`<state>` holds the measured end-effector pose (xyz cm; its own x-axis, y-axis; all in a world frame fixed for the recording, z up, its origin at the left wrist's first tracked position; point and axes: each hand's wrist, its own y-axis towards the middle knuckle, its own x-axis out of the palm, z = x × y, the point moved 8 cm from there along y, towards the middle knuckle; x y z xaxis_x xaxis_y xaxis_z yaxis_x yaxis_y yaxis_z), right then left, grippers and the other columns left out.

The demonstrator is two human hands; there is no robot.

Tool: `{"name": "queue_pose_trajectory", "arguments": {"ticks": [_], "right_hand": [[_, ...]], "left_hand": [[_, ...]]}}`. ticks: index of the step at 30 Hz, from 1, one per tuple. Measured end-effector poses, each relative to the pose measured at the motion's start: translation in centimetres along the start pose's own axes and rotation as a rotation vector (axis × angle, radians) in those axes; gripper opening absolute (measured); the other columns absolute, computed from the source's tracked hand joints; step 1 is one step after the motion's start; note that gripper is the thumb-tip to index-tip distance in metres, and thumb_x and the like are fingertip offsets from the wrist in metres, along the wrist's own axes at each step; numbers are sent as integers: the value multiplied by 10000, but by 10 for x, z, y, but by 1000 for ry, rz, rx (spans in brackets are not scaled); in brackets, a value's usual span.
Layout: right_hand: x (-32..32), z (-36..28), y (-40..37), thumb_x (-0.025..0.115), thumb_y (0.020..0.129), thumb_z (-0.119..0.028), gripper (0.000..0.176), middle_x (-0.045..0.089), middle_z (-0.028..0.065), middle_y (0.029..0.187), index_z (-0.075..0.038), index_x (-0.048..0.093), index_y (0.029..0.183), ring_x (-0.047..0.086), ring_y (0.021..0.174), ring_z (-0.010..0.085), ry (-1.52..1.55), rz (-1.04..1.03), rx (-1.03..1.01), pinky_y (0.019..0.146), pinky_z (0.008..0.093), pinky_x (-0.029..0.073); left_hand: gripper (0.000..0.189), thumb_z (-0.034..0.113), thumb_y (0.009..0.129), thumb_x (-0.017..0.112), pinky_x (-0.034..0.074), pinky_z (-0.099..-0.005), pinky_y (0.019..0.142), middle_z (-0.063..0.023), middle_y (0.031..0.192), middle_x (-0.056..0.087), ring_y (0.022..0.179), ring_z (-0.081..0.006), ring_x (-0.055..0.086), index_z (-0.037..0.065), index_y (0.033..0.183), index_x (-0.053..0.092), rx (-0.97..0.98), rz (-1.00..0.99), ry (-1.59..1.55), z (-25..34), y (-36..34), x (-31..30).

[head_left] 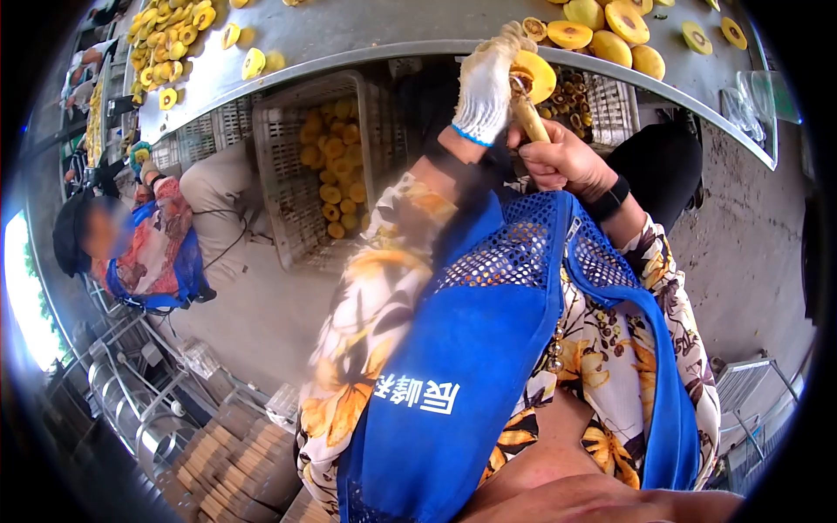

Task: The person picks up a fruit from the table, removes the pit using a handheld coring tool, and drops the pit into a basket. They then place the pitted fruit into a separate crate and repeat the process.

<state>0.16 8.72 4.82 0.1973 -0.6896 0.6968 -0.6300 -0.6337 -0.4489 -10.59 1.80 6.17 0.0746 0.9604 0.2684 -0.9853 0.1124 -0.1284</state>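
Observation:
My left hand (488, 83), in a white knit glove with a blue cuff edge, is at the table's front edge, closed on a halved yellow fruit (539, 77). The cut face of the fruit looks brownish in the middle. My right hand (567, 161) is bare, with a black band at the wrist, and grips a tool with a light wooden handle (528, 118). The tool's upper end is against the fruit half; its tip is hard to make out. Just beyond my hands, more cut fruit (628, 24) rests on the metal table (392, 35).
A crate (270, 187) of yellow fruit stands on the floor at left. Another crate (612, 109) with dark fruit bits is under the table, near my right hand. A co-worker (148, 235) sits at far left. A clear container (767, 96) is at the table's right end.

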Motion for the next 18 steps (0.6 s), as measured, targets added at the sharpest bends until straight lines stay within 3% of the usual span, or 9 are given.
{"name": "queue_pose_trajectory", "arguments": {"ticks": [1, 2, 4, 7, 8, 9, 11, 14, 18], "right_hand": [[-2, -2, -2, 504, 816, 7, 155, 372, -22, 520, -24, 473, 965, 305, 344, 47, -29, -4, -31, 322, 196, 252], [-5, -3, -6, 504, 809, 16, 155, 375, -20, 515, -23, 475, 957, 308, 341, 51, -57, -8, -63, 321, 197, 256], [-7, -7, -11, 506, 784, 39, 152, 383, -15, 492, -16, 481, 924, 321, 335, 61, -73, -108, -137, 322, 199, 267], [-34, -7, -19, 586, 811, -77, 96, 455, -11, 515, -30, 542, 882, 382, 343, 64, -272, 92, -39, 328, 186, 281], [-45, -17, -19, 626, 817, -149, 145, 529, 38, 560, -19, 579, 861, 483, 413, 110, -750, 281, -79, 389, 233, 363], [-43, -34, -22, 641, 811, -171, 190, 566, 89, 618, 2, 580, 858, 545, 531, 144, -1291, 382, -293, 508, 289, 433], [-62, -34, -32, 655, 798, -179, 234, 575, 124, 656, 21, 577, 892, 552, 613, 151, -1333, 579, -243, 605, 321, 453], [-27, -56, -32, 655, 802, -168, 232, 584, 123, 662, 13, 594, 934, 547, 603, 134, -1135, 666, -349, 602, 298, 458], [-17, -66, -22, 645, 796, -207, 259, 578, 169, 643, -14, 585, 958, 586, 574, 293, -1031, 695, -598, 581, 351, 473]], "left_hand": [[296, 330, 915, 528, 492, -287, 561, -72, 763, 640, 631, -184, 614, 50, 869, 611, -265, 107, -322, -19, -5, 3], [390, 450, 905, 513, 493, -319, 540, -63, 773, 620, 635, -184, 603, 65, 887, 576, -371, 71, -442, -19, -8, 9], [482, 554, 876, 480, 508, -357, 523, -85, 825, 628, 702, -225, 624, 83, 937, 561, -378, 177, -543, -20, -7, 0], [552, 617, 862, 436, 521, -382, 527, -101, 869, 634, 748, -251, 636, 93, 982, 562, -410, 202, -542, -14, -11, -15], [570, 631, 859, 423, 525, -388, 531, -106, 881, 635, 758, -258, 638, 96, 997, 560, -408, 216, -535, -12, -11, -19], [577, 633, 861, 415, 525, -392, 528, -108, 892, 636, 760, -260, 638, 93, 1006, 559, -386, 205, -537, -8, -10, -22], [590, 635, 866, 398, 525, -399, 522, -113, 915, 637, 762, -263, 639, 89, 1025, 556, -340, 180, -540, -5, -8, -26], [567, 597, 891, 391, 526, -384, 527, -126, 899, 641, 753, -263, 636, 69, 1020, 555, -342, 130, -529, -9, -10, -25], [514, 540, 916, 407, 527, -347, 574, -123, 881, 644, 753, -235, 631, 57, 1005, 562, -316, 170, -477, 2, -19, -18]]}}
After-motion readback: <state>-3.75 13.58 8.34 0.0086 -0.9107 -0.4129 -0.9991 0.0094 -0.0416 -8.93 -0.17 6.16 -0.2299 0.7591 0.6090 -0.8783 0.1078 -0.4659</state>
